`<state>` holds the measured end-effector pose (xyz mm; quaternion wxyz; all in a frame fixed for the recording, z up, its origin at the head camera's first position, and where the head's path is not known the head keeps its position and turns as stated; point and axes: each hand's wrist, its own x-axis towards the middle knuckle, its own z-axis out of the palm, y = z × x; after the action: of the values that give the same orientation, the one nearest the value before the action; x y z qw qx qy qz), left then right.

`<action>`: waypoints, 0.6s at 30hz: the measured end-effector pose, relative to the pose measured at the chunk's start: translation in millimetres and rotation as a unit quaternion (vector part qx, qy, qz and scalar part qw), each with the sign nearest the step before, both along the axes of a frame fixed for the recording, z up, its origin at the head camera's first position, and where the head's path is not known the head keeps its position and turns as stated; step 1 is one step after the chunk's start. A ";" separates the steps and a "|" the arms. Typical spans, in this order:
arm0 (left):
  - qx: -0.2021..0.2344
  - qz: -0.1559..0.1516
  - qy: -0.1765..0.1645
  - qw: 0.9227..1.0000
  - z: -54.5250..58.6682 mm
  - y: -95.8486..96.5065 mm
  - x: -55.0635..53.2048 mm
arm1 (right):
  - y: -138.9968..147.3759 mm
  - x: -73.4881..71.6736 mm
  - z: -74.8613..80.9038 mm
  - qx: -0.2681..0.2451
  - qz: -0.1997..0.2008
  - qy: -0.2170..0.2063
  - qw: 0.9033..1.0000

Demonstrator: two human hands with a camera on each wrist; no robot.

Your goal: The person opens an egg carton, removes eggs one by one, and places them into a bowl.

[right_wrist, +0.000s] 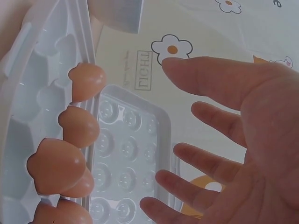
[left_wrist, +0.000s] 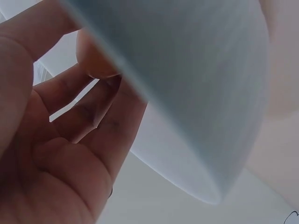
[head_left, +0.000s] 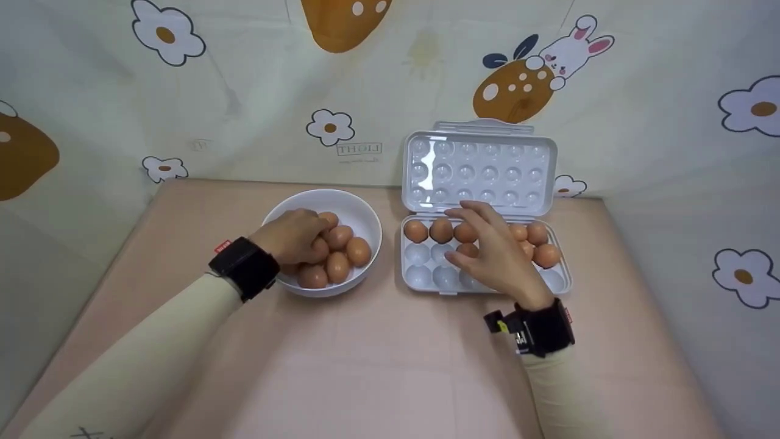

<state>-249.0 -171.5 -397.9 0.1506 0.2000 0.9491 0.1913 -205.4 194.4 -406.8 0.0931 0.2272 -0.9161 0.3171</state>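
Observation:
My left hand (head_left: 291, 236) reaches over the near-left rim of a white bowl (head_left: 368, 271) that holds several brown eggs (head_left: 338, 268). Its fingers curl round an egg (left_wrist: 96, 58), seen at the fingertips in the left wrist view; the bowl wall hides part of that egg. My right hand (head_left: 496, 256) hovers over an egg tray (head_left: 419, 277) with its fingers spread and nothing in them. Brown eggs (right_wrist: 86, 81) fill much of the tray's back row, and some stand in the middle row. The front cups that show hold no eggs. My right hand hides several cups.
The tray's clear lid (head_left: 478, 174) stands raised behind it, against the patterned backdrop (head_left: 262, 122). A pinkish cloth (head_left: 365, 366) covers the table. Bowl and tray sit side by side with a narrow gap between them.

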 end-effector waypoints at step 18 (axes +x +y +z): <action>-0.010 0.016 -0.010 1.000 -3.6 6.0 0.7 | 0.3 -1.0 2.1 -0.004 0.001 -0.001 1.000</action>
<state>-248.3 -165.4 -401.5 0.1588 0.1812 0.9525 0.1862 -206.4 194.7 -404.7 0.0925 0.2268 -0.9147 0.3214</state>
